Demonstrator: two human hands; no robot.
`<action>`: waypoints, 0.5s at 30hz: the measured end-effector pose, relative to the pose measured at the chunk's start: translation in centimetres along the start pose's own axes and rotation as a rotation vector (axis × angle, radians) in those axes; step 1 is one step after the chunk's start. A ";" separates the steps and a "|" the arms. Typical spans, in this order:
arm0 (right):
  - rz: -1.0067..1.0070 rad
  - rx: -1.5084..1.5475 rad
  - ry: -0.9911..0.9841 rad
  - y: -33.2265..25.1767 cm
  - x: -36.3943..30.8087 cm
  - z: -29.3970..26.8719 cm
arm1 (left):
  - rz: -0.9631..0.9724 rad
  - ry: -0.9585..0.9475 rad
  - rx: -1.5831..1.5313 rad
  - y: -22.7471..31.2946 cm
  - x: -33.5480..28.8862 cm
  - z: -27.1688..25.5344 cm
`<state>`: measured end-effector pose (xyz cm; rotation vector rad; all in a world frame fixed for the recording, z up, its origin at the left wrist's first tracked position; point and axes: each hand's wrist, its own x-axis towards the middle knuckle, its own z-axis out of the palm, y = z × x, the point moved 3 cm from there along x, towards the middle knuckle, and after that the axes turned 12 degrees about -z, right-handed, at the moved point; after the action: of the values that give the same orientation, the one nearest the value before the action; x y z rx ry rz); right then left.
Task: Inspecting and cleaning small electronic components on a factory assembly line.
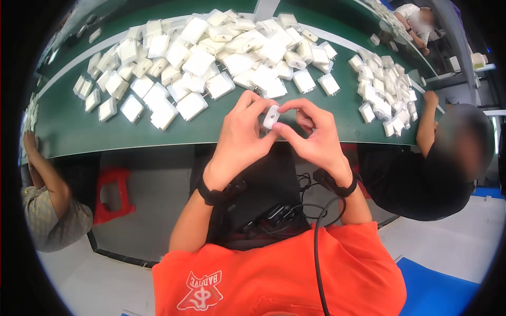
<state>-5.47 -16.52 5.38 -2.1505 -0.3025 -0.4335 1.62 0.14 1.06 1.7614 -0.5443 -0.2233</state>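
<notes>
Pinching from both sides, the left hand [243, 130] and the right hand [315, 132] are closed narrowly on a small white block [271, 117], thumbs and forefingers curved around its edges. The block is held above the near part of the table, at the middle; it is tilted, its corners are rounded, and its end face is marked by a small grey spot too tiny to be made out. Clear, glossy film seems to be wrapped around many pieces of the large heap [197, 60] beyond, where cream-white, box-shaped blocks are piled at all angles, some with short prongs shown. A smaller heap [387, 95] of similar pieces is laid to the right. Both are borne by a smooth, dark green table [174, 136], its near edge curved by the lens. Black bands [212, 196] are worn on both wrists. At the left, a red plastic stool [113, 196] is placed below the table.
</notes>
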 end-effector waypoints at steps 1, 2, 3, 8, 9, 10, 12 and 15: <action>0.013 0.002 0.009 0.4 -0.1 0.1 | 0.001 -0.033 0.015 0.1 0.0 -0.2; 0.022 0.004 0.012 0.7 -0.2 0.1 | -0.005 -0.038 0.016 0.3 -0.1 -0.4; 0.065 0.035 0.013 1.0 -0.2 0.1 | -0.026 -0.067 -0.001 0.3 -0.2 -0.6; 0.073 0.059 0.010 1.6 -0.2 -0.7 | -0.120 -0.161 -0.069 0.0 0.0 -0.8; 0.021 0.019 0.009 1.5 -0.2 -1.0 | -0.117 -0.160 -0.072 0.0 0.0 -0.8; -0.032 -0.022 0.010 1.3 -0.3 -1.2 | -0.115 -0.155 -0.066 0.0 0.0 -0.8; -0.071 -0.030 0.024 1.3 -0.4 -1.3 | -0.121 -0.150 -0.064 -0.1 -0.1 -0.7; -0.132 -0.037 0.060 1.2 -0.6 -1.0 | -0.107 -0.146 -0.063 -0.1 0.0 -0.7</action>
<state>-5.78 -18.12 4.78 -2.1571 -0.4076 -0.5818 1.94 0.74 1.10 1.7235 -0.5419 -0.4419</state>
